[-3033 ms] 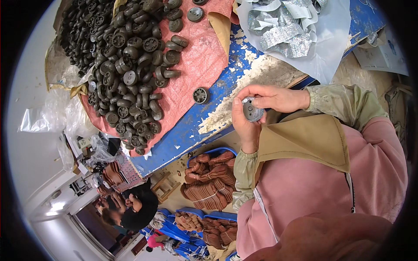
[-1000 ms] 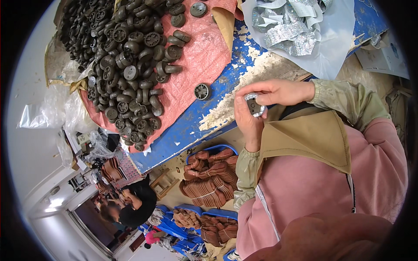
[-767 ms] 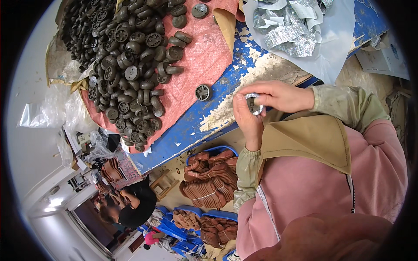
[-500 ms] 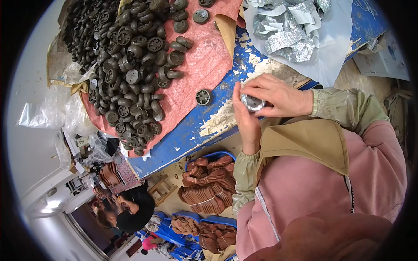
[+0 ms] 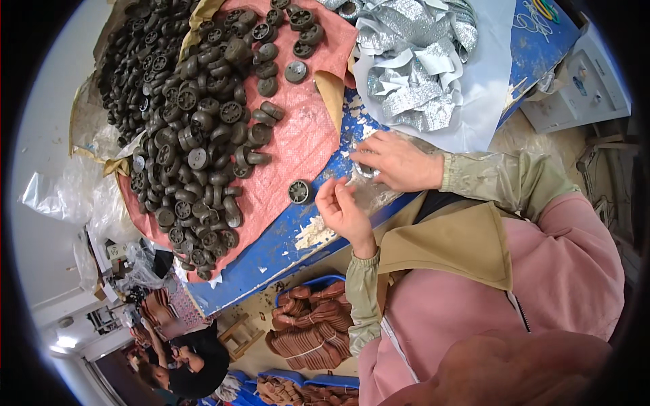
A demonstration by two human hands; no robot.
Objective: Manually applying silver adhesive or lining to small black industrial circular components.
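My left hand (image 5: 344, 211) hovers at the table's front edge, fingers curled in toward the thumb; whatever they pinch, if anything, is too small to make out. Right beside it on the blue table lies a dark round wheel-like part (image 5: 299, 192) with spokes. My right hand (image 5: 401, 162) is bent palm down over a silver-wrapped round part (image 5: 367, 170), mostly covered by the fingers. Beyond that hand, shiny silver strips (image 5: 423, 84) with white backing lie heaped on a white sheet (image 5: 484, 101).
Many dark wheel-like parts (image 5: 196, 128) are piled on a pink woven sheet (image 5: 298, 122) to the left. The blue table (image 5: 254, 271) has peeling paint. Below it stand blue bins with bundled brown pieces (image 5: 308, 338). A person (image 5: 196, 362) works at the lower left; a white box (image 5: 575, 88) is at the right.
My hands have come apart: the left moved left toward the loose wheel part, and the right lowered the silver-wrapped part toward the table. The whole view has shifted.
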